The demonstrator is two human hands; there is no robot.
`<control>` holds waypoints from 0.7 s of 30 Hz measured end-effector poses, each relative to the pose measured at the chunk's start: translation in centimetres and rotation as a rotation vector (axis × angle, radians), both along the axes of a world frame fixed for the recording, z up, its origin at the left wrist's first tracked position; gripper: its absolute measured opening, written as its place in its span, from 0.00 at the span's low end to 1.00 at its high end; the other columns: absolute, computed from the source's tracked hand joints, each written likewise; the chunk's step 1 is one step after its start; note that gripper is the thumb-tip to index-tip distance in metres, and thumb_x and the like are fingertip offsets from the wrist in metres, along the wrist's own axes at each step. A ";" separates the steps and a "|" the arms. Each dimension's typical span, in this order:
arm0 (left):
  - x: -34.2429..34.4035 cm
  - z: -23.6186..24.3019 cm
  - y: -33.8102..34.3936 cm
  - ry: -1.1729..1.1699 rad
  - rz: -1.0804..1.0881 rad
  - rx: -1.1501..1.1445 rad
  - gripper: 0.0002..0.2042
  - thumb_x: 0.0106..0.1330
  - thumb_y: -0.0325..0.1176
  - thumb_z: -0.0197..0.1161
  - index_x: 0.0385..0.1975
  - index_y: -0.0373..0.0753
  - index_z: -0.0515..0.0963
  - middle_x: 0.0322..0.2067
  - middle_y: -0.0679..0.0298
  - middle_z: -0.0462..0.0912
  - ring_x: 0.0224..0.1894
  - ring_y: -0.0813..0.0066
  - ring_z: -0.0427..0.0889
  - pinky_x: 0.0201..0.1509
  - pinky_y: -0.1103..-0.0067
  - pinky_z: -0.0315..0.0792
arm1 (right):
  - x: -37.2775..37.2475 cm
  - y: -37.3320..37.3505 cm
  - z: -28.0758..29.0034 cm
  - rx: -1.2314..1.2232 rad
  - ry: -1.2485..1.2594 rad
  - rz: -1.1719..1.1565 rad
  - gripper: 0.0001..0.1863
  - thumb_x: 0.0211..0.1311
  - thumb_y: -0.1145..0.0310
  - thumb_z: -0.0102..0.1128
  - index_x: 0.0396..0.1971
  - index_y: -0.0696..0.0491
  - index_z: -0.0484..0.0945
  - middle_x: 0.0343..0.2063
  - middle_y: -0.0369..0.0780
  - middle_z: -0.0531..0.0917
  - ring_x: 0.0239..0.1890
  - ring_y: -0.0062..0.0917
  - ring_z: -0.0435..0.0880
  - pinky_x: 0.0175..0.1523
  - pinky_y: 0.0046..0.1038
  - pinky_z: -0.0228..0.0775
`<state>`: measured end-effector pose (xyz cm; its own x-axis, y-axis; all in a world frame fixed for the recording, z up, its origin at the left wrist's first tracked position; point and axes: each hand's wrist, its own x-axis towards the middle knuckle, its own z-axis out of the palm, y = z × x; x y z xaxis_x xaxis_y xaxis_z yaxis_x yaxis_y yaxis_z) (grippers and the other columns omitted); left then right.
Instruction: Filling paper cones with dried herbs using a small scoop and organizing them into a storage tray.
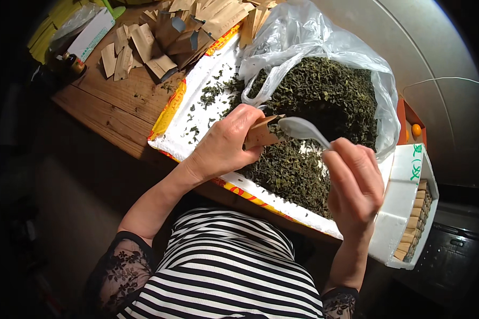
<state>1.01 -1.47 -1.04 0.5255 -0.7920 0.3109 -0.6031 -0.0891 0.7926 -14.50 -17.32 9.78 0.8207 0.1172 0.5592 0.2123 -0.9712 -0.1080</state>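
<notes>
My left hand (230, 139) is closed around a small brown paper packet (262, 134), its mouth facing right. Between the fingers of my right hand (356, 183) is the handle of a pale plastic spoon (299, 129). The spoon's bowl hangs close beside the packet's mouth; whether it holds anything I cannot tell. Beneath both hands, dark dried leaves (287, 175), which look like tea, lie heaped on a white foam tray (178, 135) with a yellow and red edge. A clear plastic bag (298, 32) spreads open around the larger leaf pile (330, 87) behind.
Several loose brown packets (149, 45) lie on the wooden table (104, 106) at the far left. At right, a white foam box (391, 212) holds rows of packets (414, 223). Behind it, an orange box (404, 119) contains a small orange fruit (416, 129). A small jar (73, 64) stands far left.
</notes>
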 end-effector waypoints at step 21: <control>-0.5 -0.4 0.0 0.005 0.099 -0.071 0.25 0.50 0.20 0.71 0.50 0.34 0.71 0.45 0.55 0.75 0.41 0.61 0.82 0.43 0.74 0.80 | -3.0 1.6 -5.0 1.393 0.196 -0.081 0.08 0.66 0.83 0.58 0.44 0.66 0.80 0.31 0.44 0.85 0.33 0.25 0.87 0.40 0.23 0.82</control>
